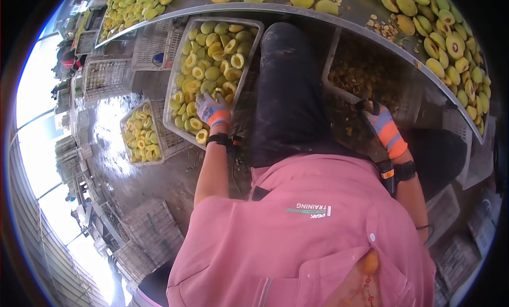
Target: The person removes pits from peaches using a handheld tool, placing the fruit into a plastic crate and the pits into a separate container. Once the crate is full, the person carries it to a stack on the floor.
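My left hand (pixel 213 112), in a grey and orange glove, rests on halved yellow-green fruit (pixel 208 74) in a white plastic crate (pixel 170 83) beside my leg. Its fingers are stretched out and somewhat apart, and no fruit shows lifted in them. On the other side of my knee, my right hand (pixel 385 128), gloved alike, is closed around a small dark object (pixel 366 105) whose kind I cannot make out. That hand is close to the rim of a second crate (pixel 339 93), which holds brownish pits and scraps.
Above my knees curves the metal edge of a worktable (pixel 297 9), with heaps of cut fruit (pixel 453 47) and loose pits on it. A smaller crate of fruit halves (pixel 142 135) stands on the wet floor at left. Stacked crates (pixel 151 227) stand farther back.
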Motion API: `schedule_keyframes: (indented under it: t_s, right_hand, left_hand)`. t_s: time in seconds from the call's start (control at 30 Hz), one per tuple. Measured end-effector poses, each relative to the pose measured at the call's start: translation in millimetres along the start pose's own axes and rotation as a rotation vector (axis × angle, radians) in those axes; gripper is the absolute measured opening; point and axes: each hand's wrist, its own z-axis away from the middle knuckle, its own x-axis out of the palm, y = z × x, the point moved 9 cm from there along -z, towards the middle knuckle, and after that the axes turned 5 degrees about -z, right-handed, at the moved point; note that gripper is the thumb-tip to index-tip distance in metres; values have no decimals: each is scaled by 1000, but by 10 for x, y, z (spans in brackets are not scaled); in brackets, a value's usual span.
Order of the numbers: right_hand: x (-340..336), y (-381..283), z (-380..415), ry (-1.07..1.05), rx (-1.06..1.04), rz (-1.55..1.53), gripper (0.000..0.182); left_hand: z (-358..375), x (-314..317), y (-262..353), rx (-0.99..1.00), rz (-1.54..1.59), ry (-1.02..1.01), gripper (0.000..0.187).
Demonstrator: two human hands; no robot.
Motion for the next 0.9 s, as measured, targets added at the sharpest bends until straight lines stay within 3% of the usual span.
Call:
schedule_keyframes:
  t_s: [0.03, 0.13, 0.17, 0.3, 0.4, 0.5, 0.57, 0.67, 0.7, 0.77, 0.83, 0.87, 0.9]
  right_hand:
    - [0, -42, 21, 2, -1, -26, 23]
    - [-17, -52, 26, 10, -89, 55, 26]
    - [-31, -24, 3, 12, -138, 108, 27]
    - [-17, 364, -99, -6, -237, 409, 35]
    - [-60, 517, -155, -3, -242, 354, 41]
    - [-10, 699, -116, -167, -344, 644, 48]
    - [285, 194, 108, -378, -558, 1164, 55]
    - [482, -96, 184, -351, -740, 1265, 67]
    - [524, -133, 222, -386, -715, 1359, 68]
    - [468, 98, 78, -507, -206, 1097, 67]
    - [443, 156, 86, -525, -105, 1059, 65]
    - [466, 105, 105, -488, -264, 1155, 64]
    - [413, 258, 44, -448, -291, 1085, 63]
  left_hand:
    - [38, -29, 95, 97, -83, 37, 64]
    - [56, 595, 240, 315, 101, 67, 71]
    - [6, 593, 275, 287, 116, -9, 75]
    - [-217, 558, 211, 176, 150, 28, 78]
    - [-227, 528, 86, 270, 279, -192, 76]
    - [-513, 22, -588, 59, 419, -102, 65]
    - [-739, 75, -1312, -303, 420, 48, 59]
    - [-1063, 372, -1891, -481, 290, 36, 58]
    - [-1133, 488, -1921, -458, 301, 24, 57]
    - [-1205, 734, -1984, -412, 322, -3, 56]
    - [-1212, 980, -2235, -443, 465, -5, 52]
    - [-1216, 895, -2262, -454, 536, 5, 50]
    - [-1137, 730, -2297, -416, 721, 125, 39]
